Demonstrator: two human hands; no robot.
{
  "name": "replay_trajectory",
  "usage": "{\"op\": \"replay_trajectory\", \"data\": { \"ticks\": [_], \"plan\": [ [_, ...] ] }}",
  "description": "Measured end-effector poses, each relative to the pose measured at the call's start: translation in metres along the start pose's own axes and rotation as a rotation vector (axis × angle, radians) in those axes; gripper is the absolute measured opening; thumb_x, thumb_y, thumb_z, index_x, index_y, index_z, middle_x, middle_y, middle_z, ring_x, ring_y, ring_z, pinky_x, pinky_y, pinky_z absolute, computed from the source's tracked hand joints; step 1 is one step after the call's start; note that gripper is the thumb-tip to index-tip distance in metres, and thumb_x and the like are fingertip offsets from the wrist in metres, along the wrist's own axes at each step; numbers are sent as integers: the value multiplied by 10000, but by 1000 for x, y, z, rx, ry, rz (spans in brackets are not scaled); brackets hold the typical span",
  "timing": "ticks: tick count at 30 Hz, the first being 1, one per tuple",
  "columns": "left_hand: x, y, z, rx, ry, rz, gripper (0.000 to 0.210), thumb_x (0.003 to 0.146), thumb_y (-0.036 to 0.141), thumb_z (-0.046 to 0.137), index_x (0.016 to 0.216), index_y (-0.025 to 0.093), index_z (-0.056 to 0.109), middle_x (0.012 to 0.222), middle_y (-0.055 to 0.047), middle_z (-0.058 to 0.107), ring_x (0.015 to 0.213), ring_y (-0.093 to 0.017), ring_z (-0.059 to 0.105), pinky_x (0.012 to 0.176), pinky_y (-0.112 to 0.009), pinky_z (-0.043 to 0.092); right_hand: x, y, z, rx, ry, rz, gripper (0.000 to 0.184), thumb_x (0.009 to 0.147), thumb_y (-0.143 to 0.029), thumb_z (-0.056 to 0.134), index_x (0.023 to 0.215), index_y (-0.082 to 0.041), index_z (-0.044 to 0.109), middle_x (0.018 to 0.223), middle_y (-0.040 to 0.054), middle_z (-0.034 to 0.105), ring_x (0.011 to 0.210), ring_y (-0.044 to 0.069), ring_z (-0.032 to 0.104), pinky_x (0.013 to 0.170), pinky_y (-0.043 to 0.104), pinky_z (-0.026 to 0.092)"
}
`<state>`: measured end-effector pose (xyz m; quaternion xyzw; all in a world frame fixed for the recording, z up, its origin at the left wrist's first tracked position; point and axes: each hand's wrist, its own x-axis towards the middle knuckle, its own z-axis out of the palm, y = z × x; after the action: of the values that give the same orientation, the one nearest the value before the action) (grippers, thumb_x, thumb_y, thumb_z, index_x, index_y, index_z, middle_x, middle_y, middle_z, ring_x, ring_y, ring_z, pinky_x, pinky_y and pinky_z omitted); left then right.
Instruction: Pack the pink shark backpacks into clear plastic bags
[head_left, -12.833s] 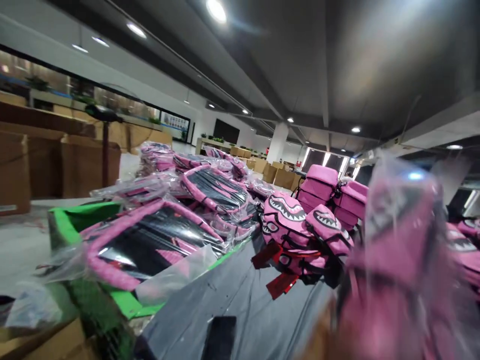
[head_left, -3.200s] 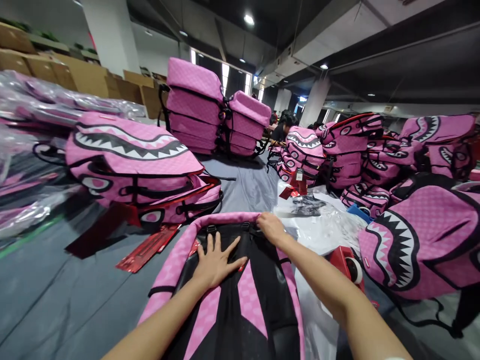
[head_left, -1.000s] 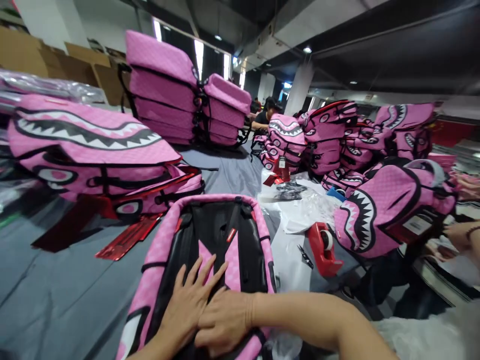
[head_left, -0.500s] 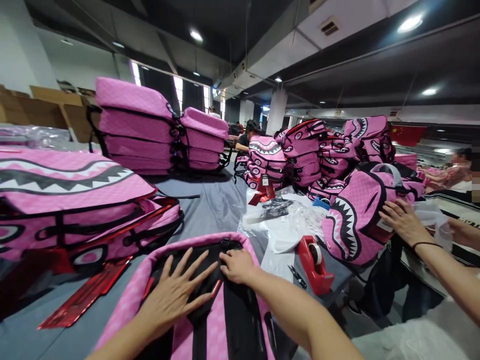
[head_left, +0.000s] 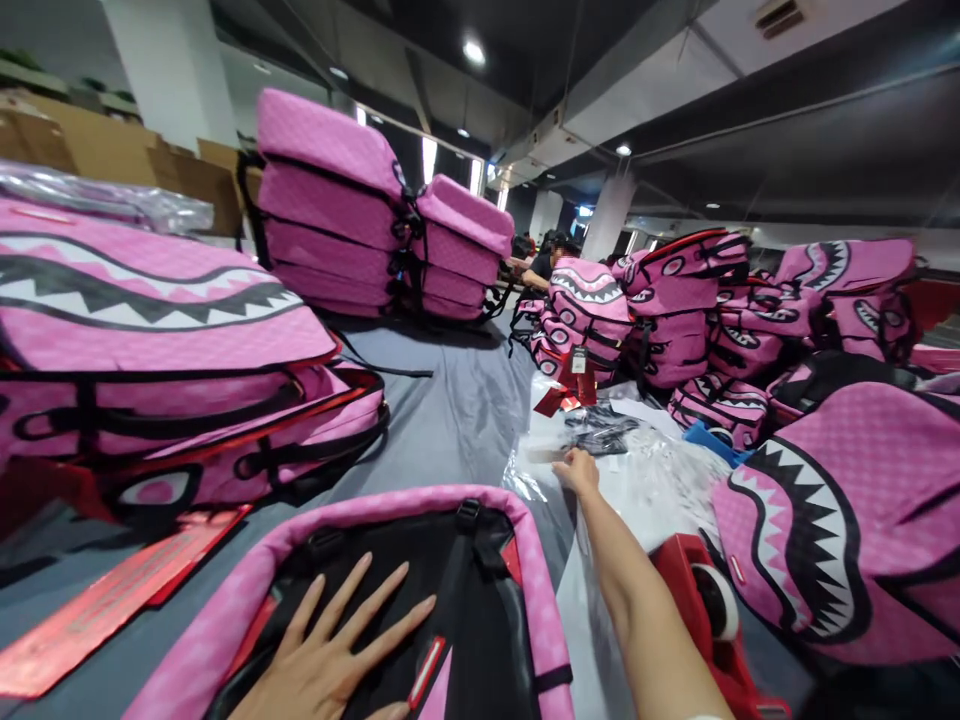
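A pink and black backpack [head_left: 390, 500] lies at the front of the table with its black strap side up. My left hand [head_left: 337, 640] rests flat on that black panel, fingers spread, beside a small red-edged label [head_left: 427, 668]. Stretched forward past the backpack, my right hand [head_left: 579, 470] is at the pile of clear plastic packaging. Its fingers are curled together at the edge of a clear plastic bag [head_left: 525, 474] and seem to pinch it. Dark items in plastic [head_left: 600, 432] and red hang tags [head_left: 576, 380] lie just beyond.
A red tape dispenser [head_left: 679, 570] stands right of my forearm. Beside it leans a pink shark-mouth backpack [head_left: 892, 500]. Another shark-mouth backpack [head_left: 150, 340] lies left, with a red tag strip [head_left: 112, 610]. Stacked pink backpacks [head_left: 322, 230] stand behind; a person [head_left: 540, 268] is far back.
My right hand has left the backpack and reached forward to the plastic bags. My left hand stays spread on the backpack. The view has shifted, and the co-worker's hands on the right are out of sight.
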<state>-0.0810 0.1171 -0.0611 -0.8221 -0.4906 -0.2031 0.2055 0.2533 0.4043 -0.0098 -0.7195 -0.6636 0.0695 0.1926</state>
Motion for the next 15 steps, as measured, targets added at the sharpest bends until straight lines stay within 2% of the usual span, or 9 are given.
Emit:
{"op": "replay_trajectory", "data": {
  "ticks": [2, 4, 7, 12, 15],
  "plan": [
    [3, 2, -7, 27, 5, 5, 803, 831, 806, 527, 1541, 480, 340, 1577, 15, 493, 1451, -377, 394, 1235, -543, -74, 10, 7, 9, 15, -14, 20, 114, 869, -310, 711, 925, -220, 753, 1054, 74, 734, 1015, 213, 659, 802, 270, 432],
    [5, 3, -12, 38, -5, 15, 819, 830, 810, 525, 1548, 458, 344, 1571, 7, 502, 1444, -369, 398, 1238, -533, -70, 18, 13, 12, 40, -26, 38, 121, 899, -302, 672, 856, -222, 751, 956, 41, 745, 941, 190, 668, 768, 259, 431],
    [6, 4, -14, 24, -14, 11, 820, 827, 811, 531, 1546, 460, 347, 1565, 11, 511, 1449, -365, 385, 1239, -529, -60, 27, 23, 1, 79, -4, 78, 188, 937, -324, 645, 845, -182, 728, 852, 23, 724, 828, 167, 660, 739, 264, 464],
    [-2, 0, 0, -34, -60, -46, 783, 831, 805, 541, 1529, 513, 338, 1592, 45, 471, 1483, -358, 340, 1235, -525, -83, 26, 40, -56, 106, 191, 116, 315, 1001, -470, 590, 1032, -165, 662, 1008, 46, 685, 842, 157, 642, 806, 347, 544],
    [-5, -1, 11, -146, -148, -112, 732, 828, 807, 545, 1493, 568, 351, 1608, 59, 444, 1504, -375, 319, 1228, -599, -83, 19, 24, -98, 117, 323, 62, 314, 1012, -473, 555, 999, -172, 645, 968, 42, 669, 820, 159, 621, 783, 330, 518]
  ]
}}
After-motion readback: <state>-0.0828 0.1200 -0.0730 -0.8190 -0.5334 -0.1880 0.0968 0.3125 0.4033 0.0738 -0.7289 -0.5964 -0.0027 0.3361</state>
